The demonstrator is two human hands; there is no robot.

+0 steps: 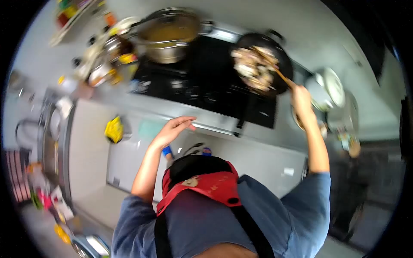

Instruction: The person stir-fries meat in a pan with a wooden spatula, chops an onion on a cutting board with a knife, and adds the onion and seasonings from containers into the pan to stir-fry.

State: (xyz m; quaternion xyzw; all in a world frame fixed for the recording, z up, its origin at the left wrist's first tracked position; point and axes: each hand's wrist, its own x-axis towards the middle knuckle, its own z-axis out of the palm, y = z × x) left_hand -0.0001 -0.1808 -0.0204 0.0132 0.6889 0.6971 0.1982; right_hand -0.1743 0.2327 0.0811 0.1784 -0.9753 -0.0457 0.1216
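Note:
My right hand is closed around the handle of a wooden spatula, whose far end reaches into a black wok. Pale and brownish chopped food, perhaps meat pieces, lies in the wok; motion blur hides its exact kind. The wok sits on the right side of a black cooktop, its long handle pointing toward my body. My left hand hovers near the counter's front edge, fingers stretched out, holding nothing.
A steel pot with a glass lid stands at the cooktop's back left. Bottles and jars crowd the counter to its left. At the right are a white pot and a lid. A yellow bag hangs low at left.

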